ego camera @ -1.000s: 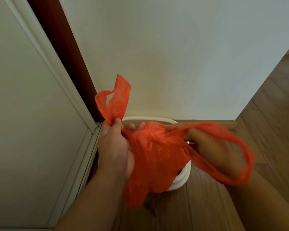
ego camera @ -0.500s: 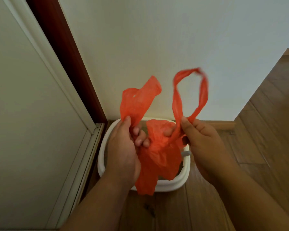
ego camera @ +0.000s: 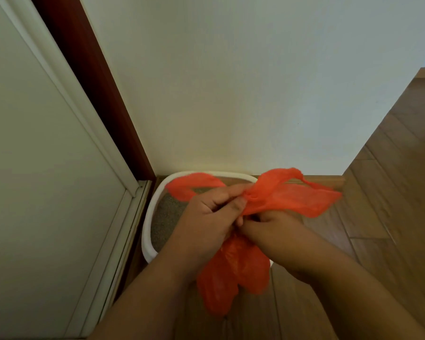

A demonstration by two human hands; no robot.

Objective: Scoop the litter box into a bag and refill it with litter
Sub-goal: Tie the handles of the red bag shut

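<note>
Hands, two, left hand [ego camera: 206,217] and right hand [ego camera: 272,231], grip one orange bag [ego camera: 233,271].

The single camera is sitting on my head, looking forward and steeply down at the litter box [ego camera: 149,231] from close above. The box is lying low in the middle, the white wall [ego camera: 243,82] rising behind it, the floor [ego camera: 390,192] stretching away to its right.
</note>
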